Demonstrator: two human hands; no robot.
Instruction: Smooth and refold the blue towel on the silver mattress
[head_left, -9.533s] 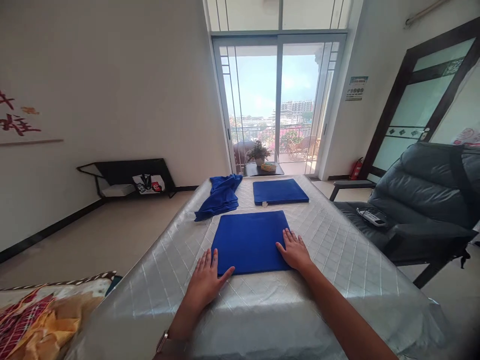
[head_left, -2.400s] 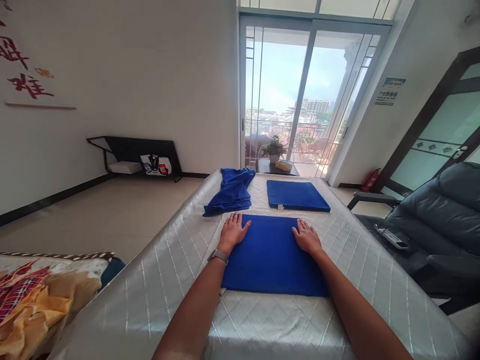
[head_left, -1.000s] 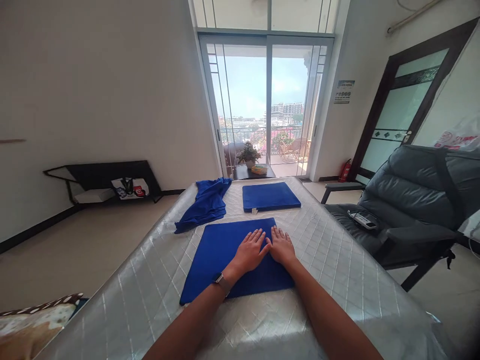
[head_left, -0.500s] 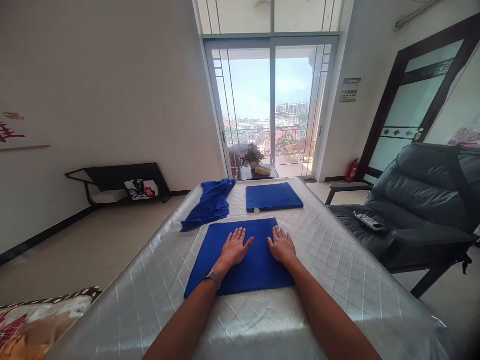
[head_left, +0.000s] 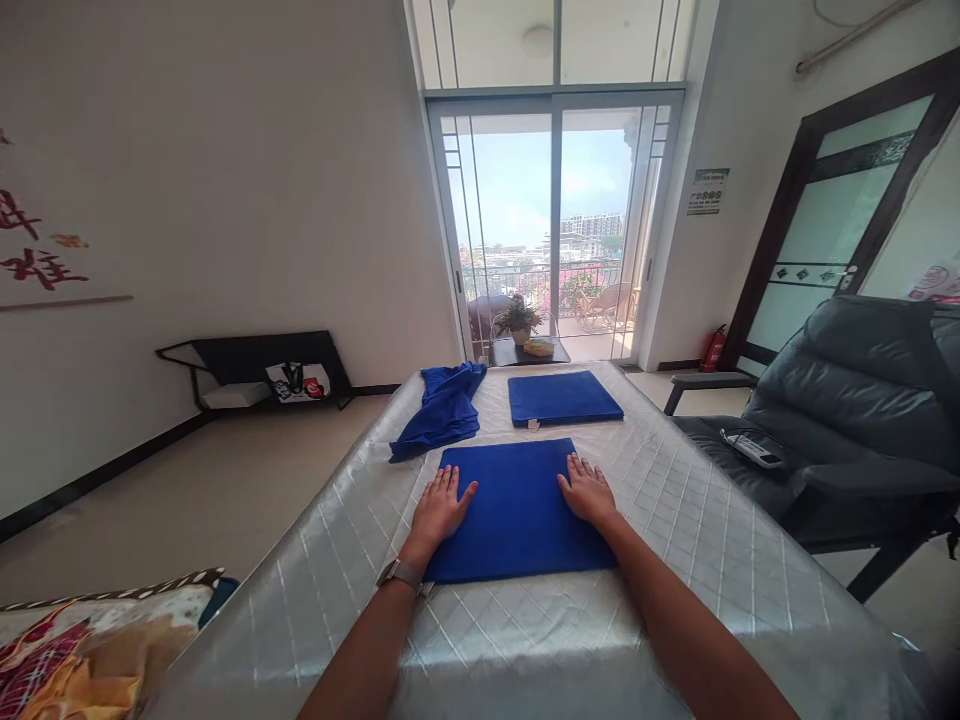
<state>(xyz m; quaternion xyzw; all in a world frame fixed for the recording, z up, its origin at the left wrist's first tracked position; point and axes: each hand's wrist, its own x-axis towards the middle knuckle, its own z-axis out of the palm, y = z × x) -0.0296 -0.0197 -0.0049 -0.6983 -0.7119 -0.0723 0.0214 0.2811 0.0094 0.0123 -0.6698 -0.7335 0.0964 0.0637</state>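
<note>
A folded blue cloth (head_left: 517, 525) lies flat before me on the silver quilted table cover (head_left: 525, 640). My left hand (head_left: 441, 508) rests on its left edge, fingers extended and thumb apart. On the right edge lies my right hand (head_left: 588, 488), palm down with fingers stretched out. Neither hand grips anything. Farther back is a neat folded blue stack (head_left: 566, 397) with a small white tag at its front. To its left sits a crumpled blue cloth (head_left: 442, 412). What kind of cloth items these are, I cannot tell.
A dark padded armchair (head_left: 862, 420) with a power strip (head_left: 752, 450) on it stands on the right. Behind the far edge is a small table with a potted plant (head_left: 519, 318). Patterned fabric (head_left: 90, 650) lies at lower left. A black frame (head_left: 262, 370) leans by the wall.
My left hand has slid leftward across the cloth to its left edge, which now looks straighter. My right hand stays at the right edge. The view has shifted slightly left.
</note>
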